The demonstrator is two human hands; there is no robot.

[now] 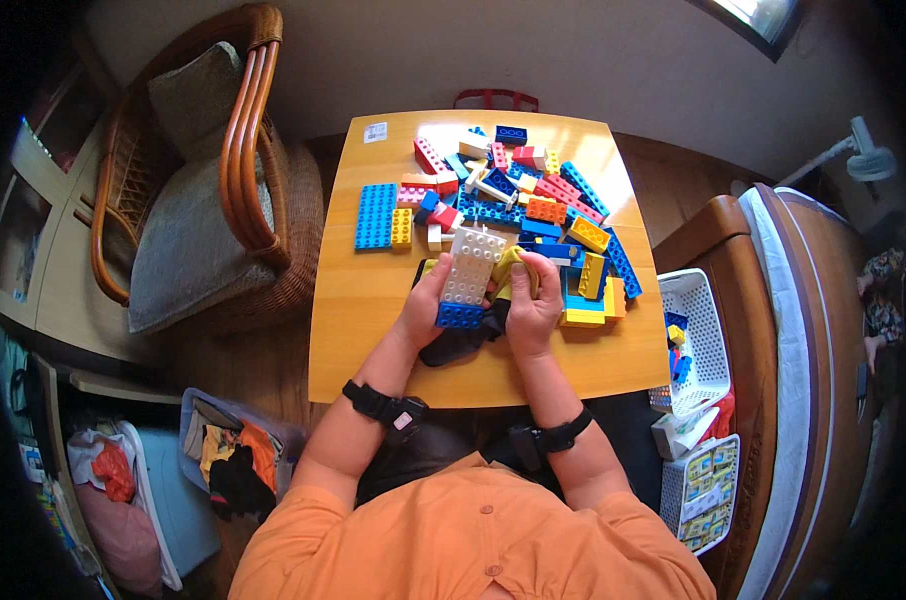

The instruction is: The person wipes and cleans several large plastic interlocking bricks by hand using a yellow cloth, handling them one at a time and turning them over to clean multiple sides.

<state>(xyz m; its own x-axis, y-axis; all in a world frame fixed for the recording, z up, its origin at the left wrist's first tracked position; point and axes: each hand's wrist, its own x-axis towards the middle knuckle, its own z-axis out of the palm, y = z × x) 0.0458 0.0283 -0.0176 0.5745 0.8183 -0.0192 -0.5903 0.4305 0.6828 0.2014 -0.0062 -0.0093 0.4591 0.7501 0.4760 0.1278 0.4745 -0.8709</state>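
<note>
My left hand (422, 310) grips a block build by its left side: a white studded building block (473, 262) with a blue block (459, 316) at its near end. Pinched in my right hand (535, 308) is a yellow and black cloth (510, 268), held against the right side of the build. The dark part of the cloth hangs below both hands, over the table. Just beyond my hands lies a heap of building blocks in several colours, with a blue studded plate (377, 215) at its left and a red block (568, 196) toward its right.
The wooden table (363, 340) carries the blocks. To its right stand a white plastic basket (711, 330) holding some blocks and a second basket (730, 500) of small packets. A rattan armchair (243, 190) is at the left, near a bin of clothes (198, 425).
</note>
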